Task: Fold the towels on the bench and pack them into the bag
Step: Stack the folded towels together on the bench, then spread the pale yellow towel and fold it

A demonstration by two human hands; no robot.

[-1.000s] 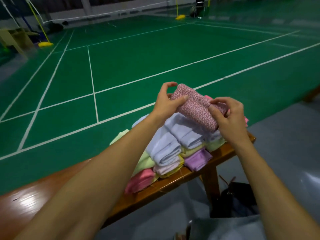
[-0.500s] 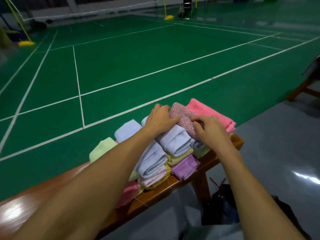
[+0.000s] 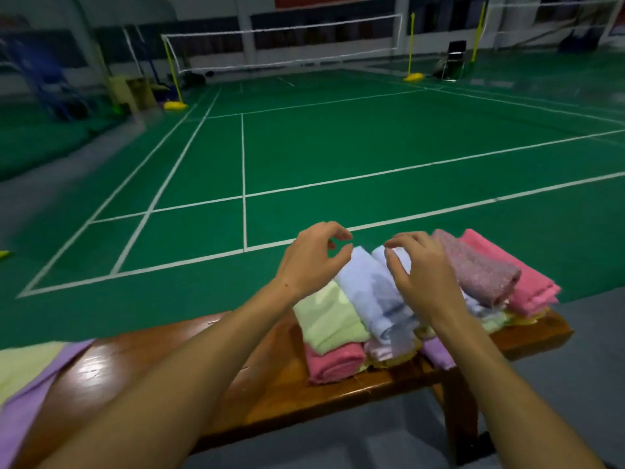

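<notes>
A stack of folded towels sits at the right end of the wooden bench (image 3: 263,394). On top lies a speckled pink towel (image 3: 473,265), with a plain pink towel (image 3: 521,282) behind it and pale blue towels (image 3: 368,289) to its left. A light green towel (image 3: 328,316) and a rolled pink one (image 3: 334,363) lie at the stack's left side. My left hand (image 3: 311,262) hovers just above the blue towels, fingers loosely curved and holding nothing. My right hand (image 3: 422,272) hovers over the stack beside the speckled towel, also holding nothing. The bag is out of view.
Unfolded purple (image 3: 30,394) and pale yellow (image 3: 23,367) towels lie on the bench's left end. Beyond the bench spreads a green badminton court (image 3: 338,147) with a net (image 3: 284,45). Grey floor (image 3: 558,401) lies in front of the bench.
The speckled pink towel, held in both hands a second ago, was set down on the stack and both hands have let go and lifted. The view has tilted up, so the bag is lost from sight.
</notes>
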